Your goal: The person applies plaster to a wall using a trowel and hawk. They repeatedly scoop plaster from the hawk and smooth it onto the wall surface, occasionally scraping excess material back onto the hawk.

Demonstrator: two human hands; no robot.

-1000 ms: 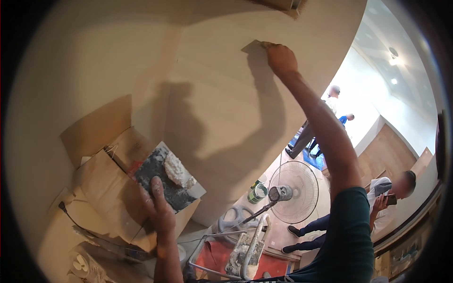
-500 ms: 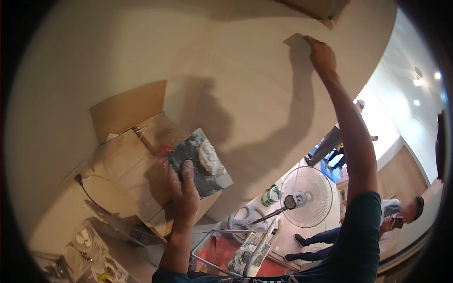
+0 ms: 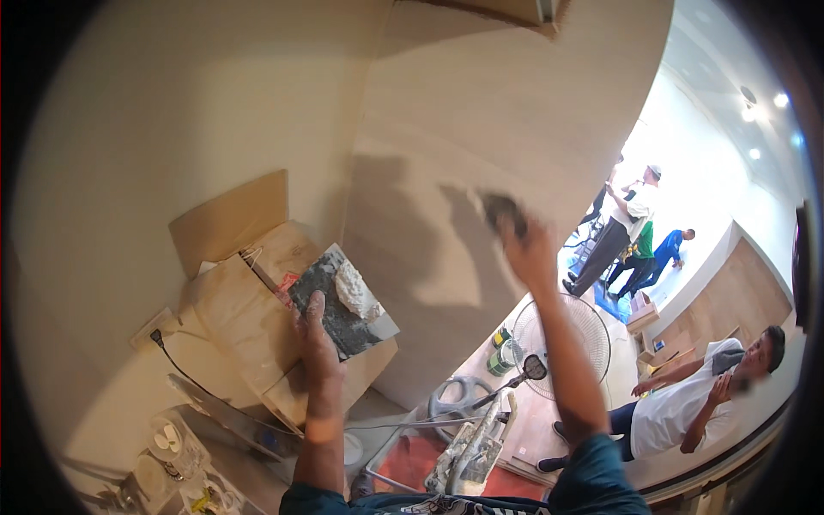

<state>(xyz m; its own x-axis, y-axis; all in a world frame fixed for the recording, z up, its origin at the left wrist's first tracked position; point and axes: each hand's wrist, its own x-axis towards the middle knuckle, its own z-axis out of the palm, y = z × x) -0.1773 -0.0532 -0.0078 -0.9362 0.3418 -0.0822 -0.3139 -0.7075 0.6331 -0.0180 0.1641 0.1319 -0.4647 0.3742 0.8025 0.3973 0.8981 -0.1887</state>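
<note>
My left hand [image 3: 318, 343] grips a dark, plaster-spattered square board [image 3: 348, 333], its thumb lying on the top face beside a lump of white compound [image 3: 356, 290]. The board is in front of a cardboard box [image 3: 236, 305]. My right hand [image 3: 525, 251] is closed on a dark, motion-blurred spreading blade [image 3: 498, 210], held at or close to the beige wall panel [image 3: 438, 103] right of the board. Whether the blade touches the surface I cannot tell. My arm's shadow falls on the panel beside it.
A standing fan [image 3: 571, 339], green cans [image 3: 502, 360] and a metal frame [image 3: 378, 472] over red material stand below. A person in white [image 3: 678, 412] is at lower right; several others [image 3: 639, 227] work beyond the panel. A cable and plug [image 3: 159, 339] lie left.
My right hand has moved from high on the panel down and toward the board, carrying the blade. The view has shifted, bringing more of the people on the right into sight.
</note>
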